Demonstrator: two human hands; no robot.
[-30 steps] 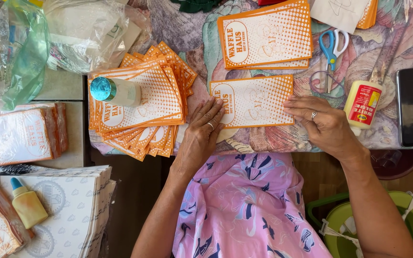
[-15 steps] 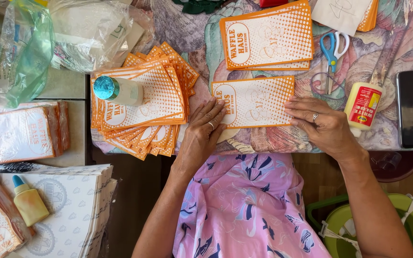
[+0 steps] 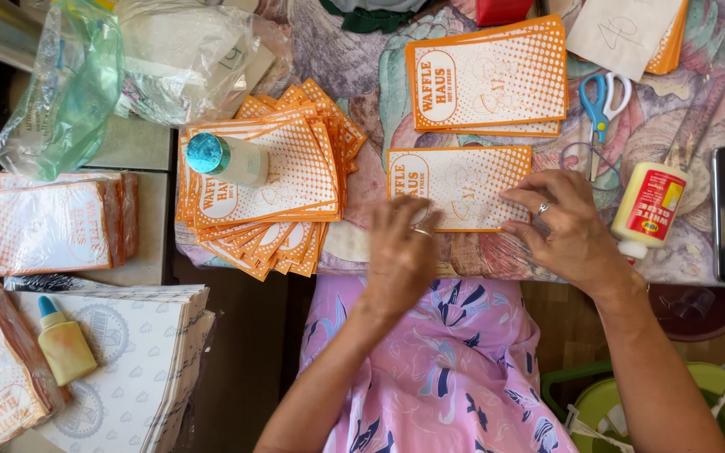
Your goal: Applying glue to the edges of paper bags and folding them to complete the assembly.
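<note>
Both hands sit flat on the orange paper bag point(image 3: 461, 186), left hand point(image 3: 400, 256) fingers spread on its near edge, right hand point(image 3: 565, 222) loosely pinching its right end, and the glue bottle point(image 3: 648, 208) just right could easily tip over.

Since the earlier pictures, the left hand point(image 3: 402, 254) sits lower on the flat orange-and-white dotted paper bag point(image 3: 461, 186), only its fingertips on the near edge, while the right hand point(image 3: 565, 225) now curls its fingers at the bag's right corner.
</note>
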